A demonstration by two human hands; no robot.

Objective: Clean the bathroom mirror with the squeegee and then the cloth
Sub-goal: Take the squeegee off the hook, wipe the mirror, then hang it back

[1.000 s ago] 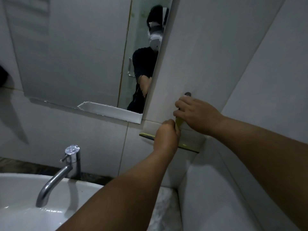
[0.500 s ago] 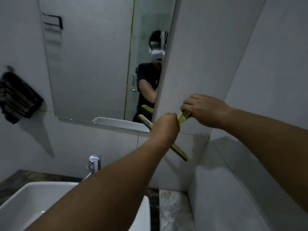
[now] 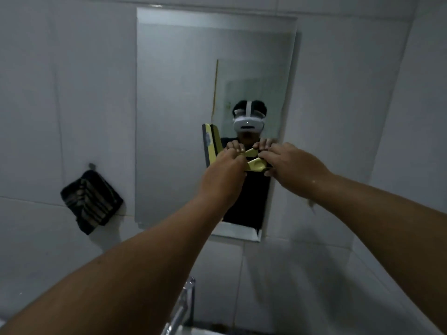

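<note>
One mirror (image 3: 174, 117) on the wall, filling the upper centre of the frame. One squeegee (image 3: 255, 164), yellow, right at the middle of the picture. One cloth (image 3: 92, 201), dark and striped, hanging at the left of the frame. Two hands up at the centre: left hand (image 3: 223, 175) and right hand (image 3: 290, 163), with two bare forearms running in from the bottom corners. One tap (image 3: 181, 310) at the bottom centre. And one person reflected in the glass, wearing one headset (image 3: 249, 124).
</note>
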